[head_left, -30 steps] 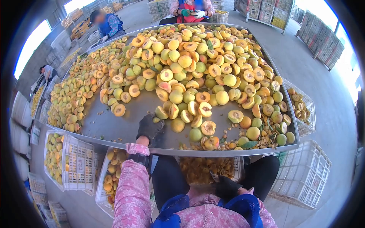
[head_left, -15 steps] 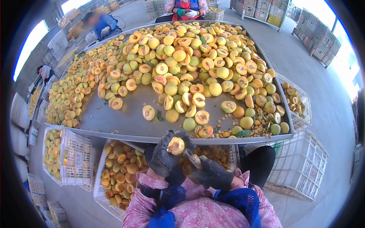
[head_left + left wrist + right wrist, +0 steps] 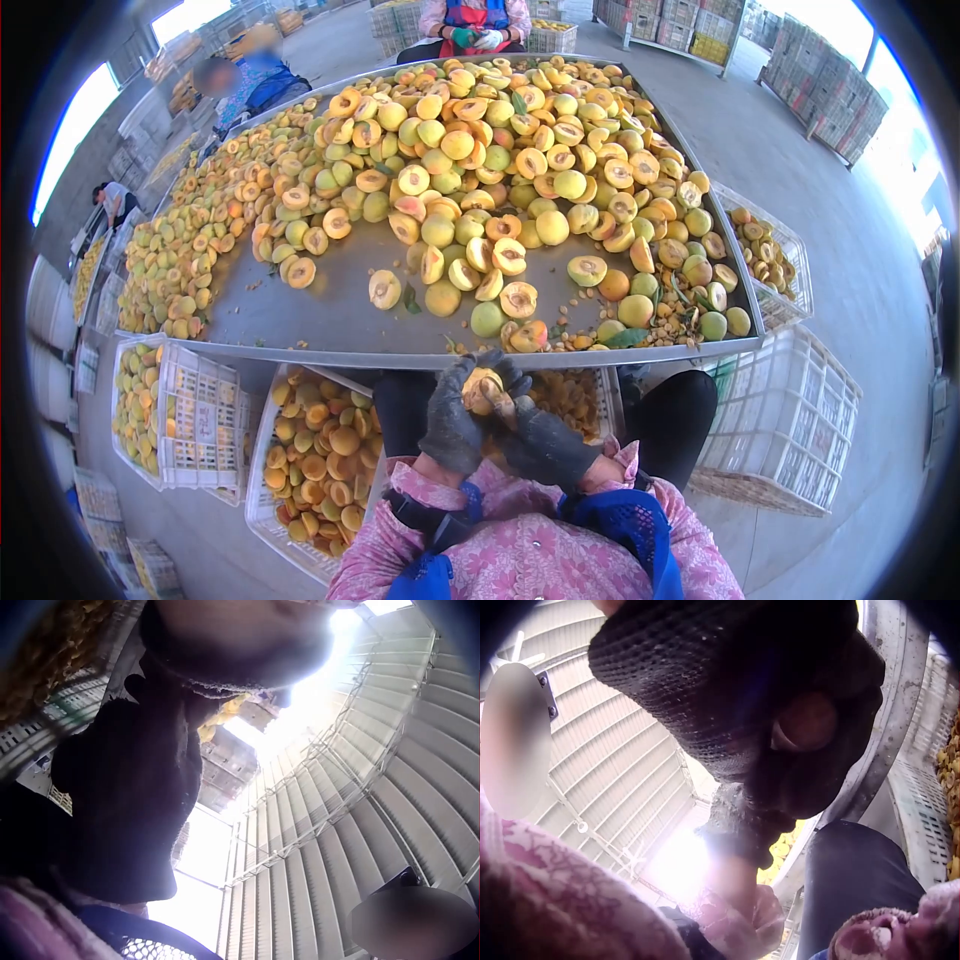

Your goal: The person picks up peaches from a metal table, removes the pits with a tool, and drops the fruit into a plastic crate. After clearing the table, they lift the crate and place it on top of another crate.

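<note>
In the head view my gloved left hand (image 3: 452,425) holds a cut peach half (image 3: 482,390) just in front of the table's near edge. My right hand (image 3: 548,442), also in a dark glove, meets it from the right and grips a small pitting tool, its tip hidden against the fruit. The round brown end of the tool's handle (image 3: 806,721) pokes out of the fist in the right wrist view. Beyond the hands, a large heap of peaches (image 3: 458,145), many halved, covers much of the metal table (image 3: 330,265).
A crate of peach halves (image 3: 318,455) stands by my left leg, with another filled crate (image 3: 205,405) farther left. Between my knees sits a bin of scraps (image 3: 575,400). An upturned white crate (image 3: 785,420) is at the right. Other people work around the table.
My left hand has come back from the table with a peach half. Both hands have since drawn together around it, the right one bringing the tool to the fruit.
</note>
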The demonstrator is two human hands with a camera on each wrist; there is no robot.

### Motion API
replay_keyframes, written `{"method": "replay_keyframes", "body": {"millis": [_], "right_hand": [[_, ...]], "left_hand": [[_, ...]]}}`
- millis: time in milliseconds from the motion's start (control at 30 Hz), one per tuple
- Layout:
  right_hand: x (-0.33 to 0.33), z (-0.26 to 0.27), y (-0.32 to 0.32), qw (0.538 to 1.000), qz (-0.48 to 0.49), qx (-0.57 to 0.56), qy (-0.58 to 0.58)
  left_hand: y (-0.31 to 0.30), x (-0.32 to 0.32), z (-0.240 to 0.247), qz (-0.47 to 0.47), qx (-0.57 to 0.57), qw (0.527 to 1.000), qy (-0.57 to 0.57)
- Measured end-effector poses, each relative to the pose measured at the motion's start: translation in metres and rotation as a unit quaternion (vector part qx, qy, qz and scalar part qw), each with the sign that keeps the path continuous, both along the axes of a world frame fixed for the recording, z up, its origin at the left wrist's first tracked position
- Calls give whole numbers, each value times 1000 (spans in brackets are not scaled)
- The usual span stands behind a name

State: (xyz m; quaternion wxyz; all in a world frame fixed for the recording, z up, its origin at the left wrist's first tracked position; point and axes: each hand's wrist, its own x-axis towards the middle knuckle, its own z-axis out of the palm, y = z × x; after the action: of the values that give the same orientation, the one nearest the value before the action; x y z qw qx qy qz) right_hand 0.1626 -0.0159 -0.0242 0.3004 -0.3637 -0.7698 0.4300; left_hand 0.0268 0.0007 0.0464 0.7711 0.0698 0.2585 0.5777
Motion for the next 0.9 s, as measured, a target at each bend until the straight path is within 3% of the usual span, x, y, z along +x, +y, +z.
{"method": "replay_keyframes", "body": {"millis": [67,133,233,367,433,467,533,633,767,867,900], "right_hand": [[-1,3,-1,997,-11,-70,31],[-1,0,-5,996,-12,51,-72],[1,23,-9,999,-28,31,-23],[0,-12,-8,995,22,96,-36],[2,-9,-6,998,42,-13,-49],[4,2,-5,998,42,-15,-49],[8,29,-2,987,63,-53,-140],[6,24,-1,984,47,-143,-98],[8,43,-3,992,35,-73,-97],[13,55,-1,984,86,-150,-42],[14,62,2,957,96,-271,-33]], "left_hand": [[-1,3,-5,11,-11,1000,5],[-3,6,-11,33,16,999,15],[-1,4,-19,23,14,997,71],[0,3,-11,9,62,982,178],[4,-2,-16,-31,102,947,303],[4,-5,-22,-32,100,947,303],[2,-8,-35,-32,202,880,428],[-1,-1,-36,17,123,919,373],[-3,13,-15,102,73,935,333],[-4,7,-31,76,79,934,341],[-6,3,-37,62,106,924,363]]}}
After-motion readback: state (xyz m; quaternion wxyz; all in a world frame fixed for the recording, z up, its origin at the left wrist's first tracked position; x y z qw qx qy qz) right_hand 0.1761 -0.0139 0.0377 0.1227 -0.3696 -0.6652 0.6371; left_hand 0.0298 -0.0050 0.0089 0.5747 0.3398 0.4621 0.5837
